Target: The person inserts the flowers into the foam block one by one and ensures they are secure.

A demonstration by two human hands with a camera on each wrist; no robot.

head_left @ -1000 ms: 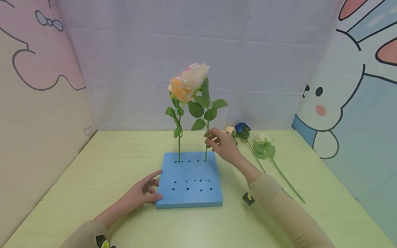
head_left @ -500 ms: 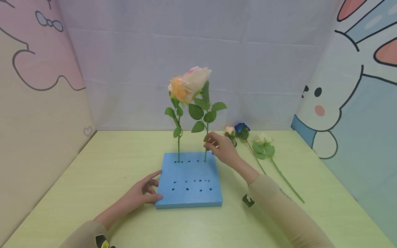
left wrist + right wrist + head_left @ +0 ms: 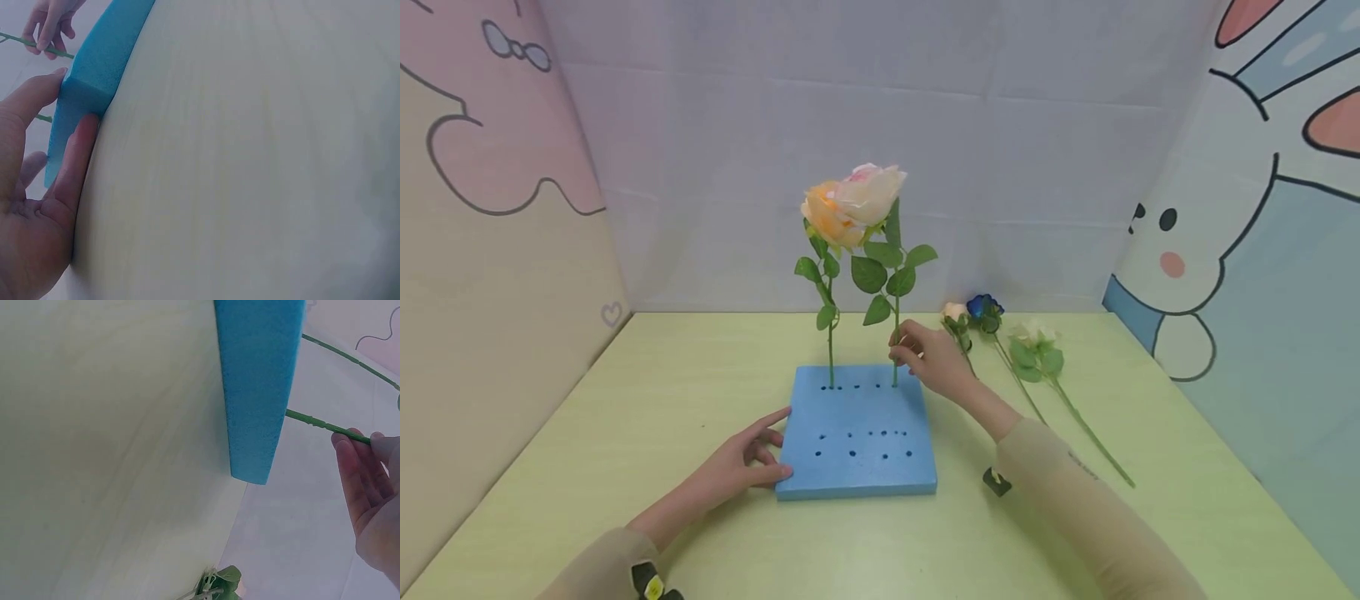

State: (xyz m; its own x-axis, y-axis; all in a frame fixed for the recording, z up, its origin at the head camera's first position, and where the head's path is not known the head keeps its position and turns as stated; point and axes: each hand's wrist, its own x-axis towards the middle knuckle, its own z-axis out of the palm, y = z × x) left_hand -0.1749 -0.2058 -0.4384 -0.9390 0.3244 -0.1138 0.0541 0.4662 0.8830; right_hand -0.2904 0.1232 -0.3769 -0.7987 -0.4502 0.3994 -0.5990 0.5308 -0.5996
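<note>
In the head view, a blue board point(image 3: 857, 417) with rows of small holes lies on the table. Two artificial roses stand upright in its back row, an orange one point(image 3: 826, 212) at left and a pale pink one point(image 3: 868, 193) at right, their blooms overlapping. My right hand point(image 3: 928, 358) pinches the pale pink rose's stem between thumb and fingertips, low down above the board. The right wrist view shows that stem point(image 3: 319, 422) meeting the board's face. Along the board's left side, my left hand point(image 3: 741, 462) rests with fingers spread, thumb point(image 3: 40, 94) at the near corner.
To the right on the table point(image 3: 715, 350) lie a peach rose point(image 3: 955, 313), a blue rose point(image 3: 984, 307) and a cream rose point(image 3: 1036, 337) with long stems. My right forearm crosses above some of these stems. A pale backdrop point(image 3: 880, 125) stands behind the table.
My right hand and the pale pink rose have come down slightly, and the bloom has tilted a little to the left. My left hand stays at the board's side.
</note>
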